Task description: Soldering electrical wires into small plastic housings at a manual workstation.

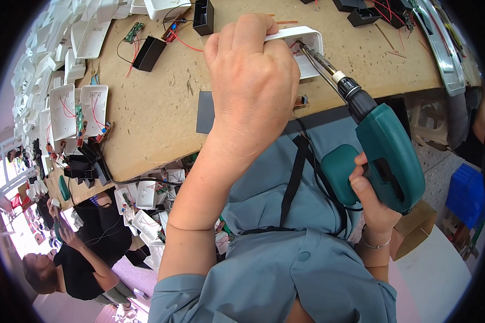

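My left hand is closed on the rim of a white plastic casing at the table's near side. The fingers curl over the casing's edge and hide much of it. My right hand grips the handle of a green soldering gun, which has a black collar and a metal barrel. Its thin tip reaches into the open casing, beside a bit of red wire. A slim metal tube runs along the barrel. Below the casing, a small component sits at the table edge. Under my left wrist lies a dark flat piece.
White casings are heaped along the left. Black boxes and green circuit boards with wires lie on the wooden table. A metal tray stands at right. Another person works at lower left. A blue crate is right.
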A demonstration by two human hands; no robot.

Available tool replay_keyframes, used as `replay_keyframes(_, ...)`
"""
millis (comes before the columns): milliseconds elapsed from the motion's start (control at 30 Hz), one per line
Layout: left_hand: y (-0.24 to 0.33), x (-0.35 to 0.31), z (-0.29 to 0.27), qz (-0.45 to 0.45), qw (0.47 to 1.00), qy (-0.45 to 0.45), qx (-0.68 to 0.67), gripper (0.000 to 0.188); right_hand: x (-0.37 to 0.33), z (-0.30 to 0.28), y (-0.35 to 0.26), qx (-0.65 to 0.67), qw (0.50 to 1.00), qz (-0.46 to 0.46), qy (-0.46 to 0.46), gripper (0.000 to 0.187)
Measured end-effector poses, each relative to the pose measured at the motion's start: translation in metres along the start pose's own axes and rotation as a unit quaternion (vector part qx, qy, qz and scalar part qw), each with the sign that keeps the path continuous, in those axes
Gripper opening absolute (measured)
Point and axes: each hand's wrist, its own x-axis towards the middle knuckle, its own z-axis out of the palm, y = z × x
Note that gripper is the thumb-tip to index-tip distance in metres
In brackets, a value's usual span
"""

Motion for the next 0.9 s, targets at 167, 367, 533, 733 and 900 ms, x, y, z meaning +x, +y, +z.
replay_keyframes(167,0.0018,0.0002,0.0001,0.005,1.000,0.001,0.006,0.004,-0.0040,-0.0029,0.0007,-0.015,1.000,0.004,0.019,0.040)
replay_keyframes(367,0.0013,0.0021,-0.0035,0.008,0.998,-0.005,0.057,0.007,0.0003,-0.0051,0.0022,-0.050,0.997,-0.044,-0.026,0.044)
replay_keyframes(533,0.0004,0.0013,-0.0024,0.012,0.998,-0.002,0.060,0.006,-0.0051,-0.0001,-0.0011,-0.017,1.000,0.009,0.018,0.052)
replay_keyframes(733,0.0013,0.0016,-0.0025,0.009,0.998,-0.003,0.056,0.006,-0.0032,-0.0080,0.0025,-0.098,0.992,-0.065,-0.039,0.050)
replay_keyframes(900,0.0013,0.0016,-0.0033,0.011,0.998,-0.001,0.055,0.006,-0.0043,-0.0033,-0.0007,-0.028,0.999,-0.021,-0.007,0.045)
